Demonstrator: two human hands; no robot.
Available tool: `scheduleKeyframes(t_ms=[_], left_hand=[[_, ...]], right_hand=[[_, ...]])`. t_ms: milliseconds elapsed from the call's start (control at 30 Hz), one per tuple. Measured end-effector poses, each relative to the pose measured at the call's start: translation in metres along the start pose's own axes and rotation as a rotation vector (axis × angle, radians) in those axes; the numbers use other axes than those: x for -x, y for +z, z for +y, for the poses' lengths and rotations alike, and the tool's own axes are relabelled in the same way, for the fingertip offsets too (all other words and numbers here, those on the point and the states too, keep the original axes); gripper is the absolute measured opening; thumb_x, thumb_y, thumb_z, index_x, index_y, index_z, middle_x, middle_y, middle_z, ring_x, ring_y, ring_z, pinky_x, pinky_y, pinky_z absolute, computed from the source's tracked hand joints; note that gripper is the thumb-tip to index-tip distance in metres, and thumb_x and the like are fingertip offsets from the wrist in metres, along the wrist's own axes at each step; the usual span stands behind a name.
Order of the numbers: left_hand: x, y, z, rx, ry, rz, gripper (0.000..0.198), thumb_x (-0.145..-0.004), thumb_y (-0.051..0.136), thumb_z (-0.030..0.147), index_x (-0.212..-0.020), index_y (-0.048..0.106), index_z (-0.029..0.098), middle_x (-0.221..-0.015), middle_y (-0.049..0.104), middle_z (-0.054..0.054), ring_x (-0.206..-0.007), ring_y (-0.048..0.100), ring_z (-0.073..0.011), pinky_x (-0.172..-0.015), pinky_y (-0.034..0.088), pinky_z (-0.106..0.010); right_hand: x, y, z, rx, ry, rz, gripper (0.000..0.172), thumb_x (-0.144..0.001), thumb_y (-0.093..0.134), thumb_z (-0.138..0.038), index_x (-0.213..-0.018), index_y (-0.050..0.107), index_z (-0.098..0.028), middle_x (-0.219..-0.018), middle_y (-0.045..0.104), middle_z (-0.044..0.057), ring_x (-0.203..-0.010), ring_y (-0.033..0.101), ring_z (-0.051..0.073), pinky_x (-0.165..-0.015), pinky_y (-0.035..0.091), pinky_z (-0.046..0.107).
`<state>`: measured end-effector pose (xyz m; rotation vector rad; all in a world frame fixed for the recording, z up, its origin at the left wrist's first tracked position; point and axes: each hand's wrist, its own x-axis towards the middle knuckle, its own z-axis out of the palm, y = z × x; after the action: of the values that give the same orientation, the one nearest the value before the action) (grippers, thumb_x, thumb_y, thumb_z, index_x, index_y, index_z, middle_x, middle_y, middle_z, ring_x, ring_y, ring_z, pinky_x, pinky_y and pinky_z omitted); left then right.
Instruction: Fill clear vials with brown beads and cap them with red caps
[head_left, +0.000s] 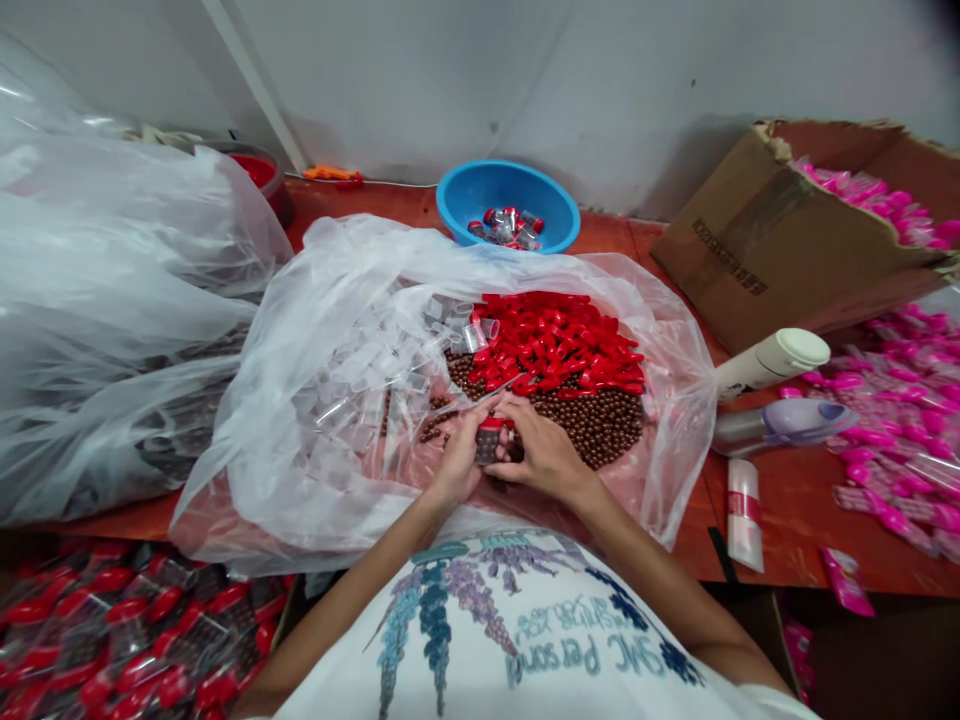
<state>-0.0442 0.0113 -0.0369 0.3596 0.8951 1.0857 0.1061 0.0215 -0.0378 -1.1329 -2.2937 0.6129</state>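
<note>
Here, just below the middle of the frame, both hands meet on a small vial [488, 441] packed with brown balls and topped by a red cap. The left hand [456, 468] has its fingers curled tight round the vial's body. The right hand [546, 456] pinches it from the other side, fingertips together near the cap; whether the cap is fully seated is hard to tell from this angle.

The hands hover over an opened clear plastic bag [337, 300] spread across the table [787, 510]. Inside it lie three heaps:
- empty clear vials [360, 385] to the left
- red caps [562, 345] at the centre
- loose brown balls [604, 425] just below and right of the caps

At top centre a blue bowl [457, 195] holds a few filled vials [507, 228] with red caps. At upper right a torn cardboard box [750, 240] brims with pink packets [885, 205], and more spill onto the table below it. A white bottle [772, 362] lies between the box and the bag. At the left edge a bulging plastic sack [112, 300] holds dark contents. At lower left, capped vials [112, 630] lie crowded together.
</note>
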Motion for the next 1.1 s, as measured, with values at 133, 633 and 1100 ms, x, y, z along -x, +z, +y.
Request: scheduleKeyframes(t_ms=[133, 633, 1100], left_hand=[[0.001, -0.004, 0.005, 0.036, -0.001, -0.031, 0.055, -0.082, 0.048, 0.032, -0.135, 0.043, 0.016, -0.076, 0.067, -0.004, -0.055, 0.058, -0.0111, -0.054, 0.047, -0.022], [-0.006, -0.004, -0.019, -0.118, 0.008, 0.005, 0.066, -0.080, 0.043, 0.067, -0.119, 0.059, 0.017, -0.086, 0.071, -0.006, -0.076, 0.066, -0.0195, -0.064, 0.051, -0.027], [-0.005, -0.003, -0.011, -0.272, 0.226, 0.062, 0.034, -0.083, 0.053, 0.039, -0.107, 0.069, 0.020, -0.115, 0.065, -0.004, -0.119, 0.050, -0.0236, -0.099, 0.039, -0.033]], right_hand=[[0.003, -0.003, 0.007, -0.300, 0.380, 0.050, 0.065, -0.068, 0.071, -0.048, -0.122, 0.050, -0.020, -0.092, 0.065, 0.003, -0.078, 0.063, 0.019, -0.069, 0.050, 0.031], [0.007, 0.005, -0.011, -0.019, 0.004, -0.038, 0.094, -0.066, 0.076, -0.033, -0.144, 0.024, -0.016, -0.136, 0.046, 0.015, -0.127, 0.040, 0.032, -0.106, 0.033, 0.049], [0.004, 0.006, -0.011, 0.114, -0.088, 0.018, 0.066, -0.072, 0.064, -0.033, -0.129, 0.038, -0.013, -0.123, 0.051, 0.017, -0.117, 0.044, 0.032, -0.100, 0.037, 0.051]])
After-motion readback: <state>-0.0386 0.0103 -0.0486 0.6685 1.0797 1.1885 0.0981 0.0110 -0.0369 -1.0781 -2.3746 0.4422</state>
